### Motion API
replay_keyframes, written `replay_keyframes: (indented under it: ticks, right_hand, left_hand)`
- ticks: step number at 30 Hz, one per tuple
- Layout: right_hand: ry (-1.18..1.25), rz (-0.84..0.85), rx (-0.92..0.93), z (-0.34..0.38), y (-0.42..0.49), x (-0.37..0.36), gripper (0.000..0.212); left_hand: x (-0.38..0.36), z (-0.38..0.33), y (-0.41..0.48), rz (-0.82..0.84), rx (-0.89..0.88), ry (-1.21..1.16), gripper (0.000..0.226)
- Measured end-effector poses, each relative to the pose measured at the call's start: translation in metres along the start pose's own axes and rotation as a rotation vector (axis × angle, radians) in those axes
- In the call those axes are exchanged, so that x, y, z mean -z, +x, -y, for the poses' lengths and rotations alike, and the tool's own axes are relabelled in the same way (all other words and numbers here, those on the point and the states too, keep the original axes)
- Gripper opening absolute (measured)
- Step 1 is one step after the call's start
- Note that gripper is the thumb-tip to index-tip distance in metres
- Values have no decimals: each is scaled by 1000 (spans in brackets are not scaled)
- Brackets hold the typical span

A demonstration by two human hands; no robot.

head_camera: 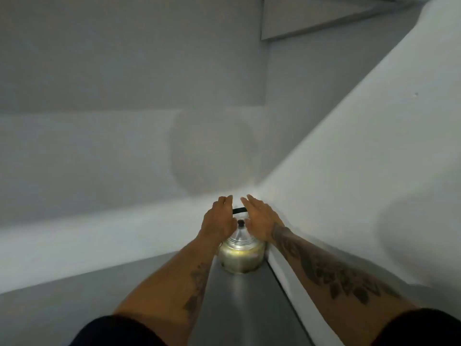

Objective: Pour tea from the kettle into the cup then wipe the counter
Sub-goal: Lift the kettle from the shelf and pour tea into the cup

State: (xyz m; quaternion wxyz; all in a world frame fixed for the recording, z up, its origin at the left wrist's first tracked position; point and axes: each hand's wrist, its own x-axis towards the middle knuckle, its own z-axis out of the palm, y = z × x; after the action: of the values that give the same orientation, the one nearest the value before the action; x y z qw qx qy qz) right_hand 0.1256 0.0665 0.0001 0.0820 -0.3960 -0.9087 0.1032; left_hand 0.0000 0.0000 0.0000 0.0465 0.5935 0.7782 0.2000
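A shiny metal kettle (240,255) with a black knob on its lid and a black handle stands on the grey counter (237,308), close to the wall on the right. My left hand (219,218) is over the kettle's left side, its fingers curled at the left end of the handle; whether it grips the handle cannot be told. My right hand (262,218) hovers at the kettle's right side with its fingers stretched out and apart, holding nothing. No cup or cloth is in view.
White walls (349,158) close in on the right and at the back, meeting in a corner just behind the kettle. A white ledge (99,233) runs along the left. The grey counter strip reaches towards me between my forearms.
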Motion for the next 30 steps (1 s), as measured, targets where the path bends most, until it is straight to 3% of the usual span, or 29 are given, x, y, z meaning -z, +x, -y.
replay_keyframes:
  ticks: [5,10,12,18,26,30]
  right_hand:
    - [-58,58,37,-12,31,-16,65]
    - [-127,-29,103,-25,54,-34,33]
    - [-89,-6,98,-27,60,-31,24]
    - [114,150,97,-21,58,-16,1]
    - [237,40,211,22,22,2,13]
    - [279,27,283,55,-6,10,9]
  left_hand:
    - [-21,9,30,140,60,17,65]
    - [-42,25,47,122,80,-28,27]
    - [-39,29,50,113,55,-61,16]
    - [-21,46,47,222,13,-189,15]
    - [41,65,-2,251,-129,-241,13]
    - [76,78,-49,215,-139,-271,13]
